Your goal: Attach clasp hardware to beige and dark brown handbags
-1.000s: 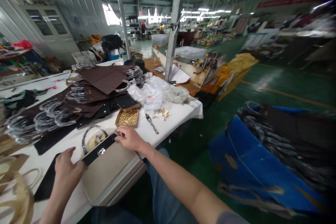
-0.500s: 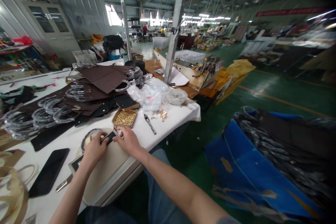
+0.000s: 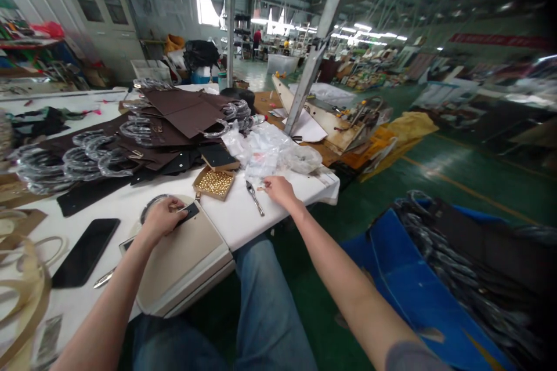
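Note:
My left hand (image 3: pixel 164 217) is closed on a small black strip (image 3: pixel 190 211), its fingertips holding it against the top of a beige box-like case (image 3: pixel 187 264). Over by the clear plastic bags (image 3: pixel 265 151), my right hand (image 3: pixel 281 191) has its fingers drawn together at some small copper-coloured metal pieces (image 3: pixel 261 188); the hand covers most of them. Between the hands stands a cardboard box of gold-coloured studs (image 3: pixel 214 183). A slim dark-and-silver hand tool (image 3: pixel 255 198) lies on the white tabletop beside my right hand.
Brown panels (image 3: pixel 183 113) with plastic-wrapped handles (image 3: pixel 93 153) are heaped at the back left. A black phone (image 3: pixel 86 252), a metal-ended tool (image 3: pixel 103 278) and tape rolls (image 3: pixel 26 301) lie left. A metal post (image 3: pixel 322 40) rises behind; a blue bin (image 3: pixel 391 272) stands right.
My right hand has left the black strip and reached right to the small copper-coloured pieces. My left hand stays at the strip. The view has shifted slightly left.

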